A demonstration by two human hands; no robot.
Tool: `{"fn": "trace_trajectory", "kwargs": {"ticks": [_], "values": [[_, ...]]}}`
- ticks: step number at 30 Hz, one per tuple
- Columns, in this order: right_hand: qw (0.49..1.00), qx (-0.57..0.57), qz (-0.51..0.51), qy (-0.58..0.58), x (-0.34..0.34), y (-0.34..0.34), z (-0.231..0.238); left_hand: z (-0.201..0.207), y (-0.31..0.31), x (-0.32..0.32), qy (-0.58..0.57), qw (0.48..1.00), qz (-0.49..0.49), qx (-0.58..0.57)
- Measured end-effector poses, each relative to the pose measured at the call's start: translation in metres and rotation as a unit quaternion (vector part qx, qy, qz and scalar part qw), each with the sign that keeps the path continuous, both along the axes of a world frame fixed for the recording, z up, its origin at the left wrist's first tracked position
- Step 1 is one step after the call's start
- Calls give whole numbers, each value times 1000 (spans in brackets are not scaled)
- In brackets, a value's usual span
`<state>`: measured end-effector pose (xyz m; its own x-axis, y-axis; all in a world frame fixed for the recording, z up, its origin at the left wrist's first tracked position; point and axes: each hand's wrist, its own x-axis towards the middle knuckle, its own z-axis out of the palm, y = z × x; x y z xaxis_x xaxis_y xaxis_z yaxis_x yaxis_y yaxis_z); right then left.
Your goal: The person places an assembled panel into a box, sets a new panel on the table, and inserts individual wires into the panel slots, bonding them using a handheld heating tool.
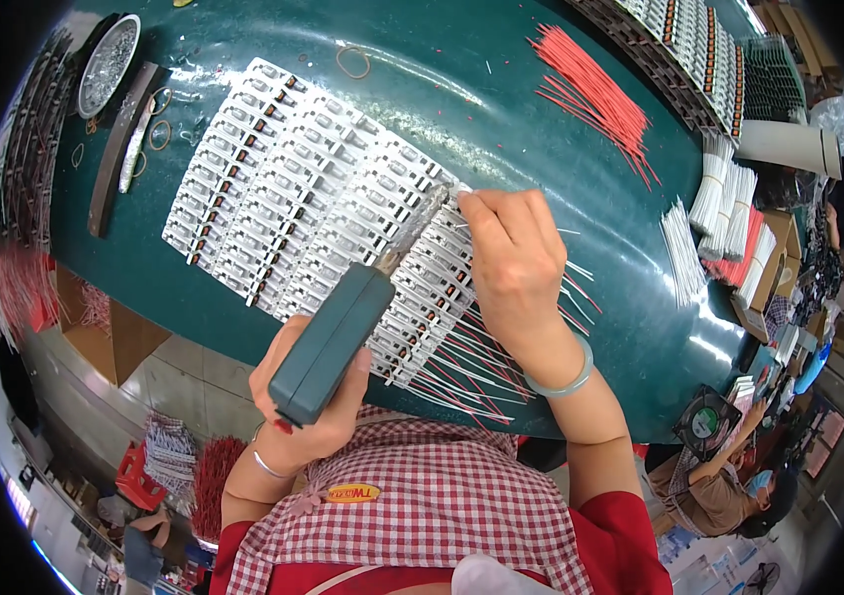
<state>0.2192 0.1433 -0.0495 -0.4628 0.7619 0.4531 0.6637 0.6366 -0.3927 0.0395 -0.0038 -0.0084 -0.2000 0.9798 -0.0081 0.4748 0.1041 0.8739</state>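
My left hand (335, 412) is wrapped round the boxy dark green handle of a hand tool (335, 342). The tool's rough silvery shaft slants up to the right across a panel of white moulded parts (288, 178), set in rows with small orange-brown pieces. My right hand (516, 260) pinches at the panel's upper right edge, close to the tool's tip; what lies between its fingertips is too small to make out. White and red wires (471, 372) stick out from the panel's right side, below and beyond my right hand.
Red wires (595, 89) lie loose at the far right of the green table (422, 74). Bundled white wires (714, 193) sit near its right edge, beside stacked panels (679, 50). A metal dish (110, 64) and a dark bar (124, 149) lie left. Another person (719, 491) sits at lower right.
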Motion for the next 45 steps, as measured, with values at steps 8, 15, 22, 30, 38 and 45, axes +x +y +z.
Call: {"fn": "trace_trajectory", "kwargs": {"ticks": [8, 15, 22, 30, 38, 45], "values": [[999, 36, 21, -5, 5, 2, -4, 4, -12, -3, -6, 1000, 16, 18], [1000, -1, -2, -16, 58, -10, 33, 6, -21, 4, -38, 996, 75, 2], [976, 25, -199, -86, 198, 0, 14, -16, -34, -5, 15, 997, 65, 40], [994, 87, -72, -2, 129, 71, 9, -16, -32, -4, -70, 988, 134, 11], [990, 44, -106, -86, 70, 168, -18, -13, -33, -6, -33, 992, 125, 2], [990, 8, -107, -94, 57, 170, -14, -21, -36, -12, 38, 996, 68, 52]]}}
